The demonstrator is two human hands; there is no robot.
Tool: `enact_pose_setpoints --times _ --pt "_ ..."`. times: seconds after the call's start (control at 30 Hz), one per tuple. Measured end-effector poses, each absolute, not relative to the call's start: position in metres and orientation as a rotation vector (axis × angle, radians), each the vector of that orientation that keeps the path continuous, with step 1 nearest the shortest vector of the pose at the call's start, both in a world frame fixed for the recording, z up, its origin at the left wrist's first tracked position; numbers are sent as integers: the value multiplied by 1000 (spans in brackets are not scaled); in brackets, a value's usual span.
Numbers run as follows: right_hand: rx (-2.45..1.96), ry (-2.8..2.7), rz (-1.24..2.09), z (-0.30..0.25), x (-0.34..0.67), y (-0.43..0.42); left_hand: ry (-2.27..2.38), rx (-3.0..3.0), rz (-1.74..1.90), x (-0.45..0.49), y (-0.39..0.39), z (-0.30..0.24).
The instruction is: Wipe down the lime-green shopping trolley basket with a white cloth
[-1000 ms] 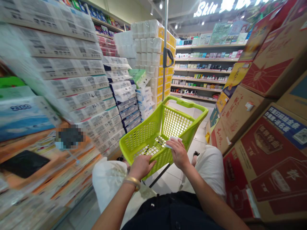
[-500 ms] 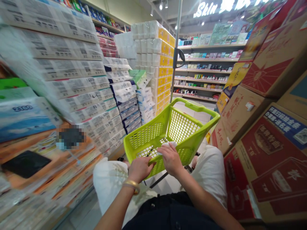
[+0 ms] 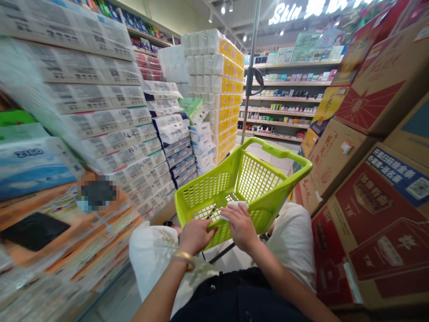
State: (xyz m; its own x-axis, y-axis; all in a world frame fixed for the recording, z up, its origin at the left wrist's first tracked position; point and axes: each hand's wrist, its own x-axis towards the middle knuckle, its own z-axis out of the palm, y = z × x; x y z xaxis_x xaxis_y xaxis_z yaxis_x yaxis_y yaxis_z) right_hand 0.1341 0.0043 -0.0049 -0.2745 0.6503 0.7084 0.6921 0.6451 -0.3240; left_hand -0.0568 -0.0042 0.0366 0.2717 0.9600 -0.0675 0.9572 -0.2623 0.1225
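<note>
A lime-green plastic shopping basket cart stands between my knees, its perforated walls slanting up to the right. My left hand, with a gold bangle at the wrist, is wrapped over the near rim. Beside it, my right hand presses a folded white tissue against the same rim. The tissue shows beyond the fingers; its underside is hidden. Nothing is visible lying inside the basket. A dark metal leg of the cart runs below.
Tall stacks of wrapped tissue packs rise on the left, with a black phone on a lower pile. Red and brown cartons crowd the right. A metal pole with a black handle stands behind the cart, before stocked shelves.
The cart has shifted slightly to the right and turned a little. Both hands keep their places on the near rim, the tissue still under my right hand.
</note>
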Motion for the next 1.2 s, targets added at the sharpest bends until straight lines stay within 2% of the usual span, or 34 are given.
enact_pose_setpoints --times 0.2,0.43,0.67,0.87,1.1,1.2 --pt "-1282 -1665 -156 -1 172 22 1822 2355 21 -56 -3 38" --pt "-1051 -1979 -30 -7 133 0 1805 2375 49 -56 -3 39" --pt "-1271 -1691 -110 -1 167 17 1819 2367 31 -56 -2 38" --pt "-1084 -1959 -40 -7 138 1 1804 2398 29 -57 -1 38" --pt "-1296 -1640 -117 0 174 22 1813 2388 26 -57 -2 38" --pt "-1219 -1757 -86 -4 155 11 1812 2390 38 -57 -1 38"
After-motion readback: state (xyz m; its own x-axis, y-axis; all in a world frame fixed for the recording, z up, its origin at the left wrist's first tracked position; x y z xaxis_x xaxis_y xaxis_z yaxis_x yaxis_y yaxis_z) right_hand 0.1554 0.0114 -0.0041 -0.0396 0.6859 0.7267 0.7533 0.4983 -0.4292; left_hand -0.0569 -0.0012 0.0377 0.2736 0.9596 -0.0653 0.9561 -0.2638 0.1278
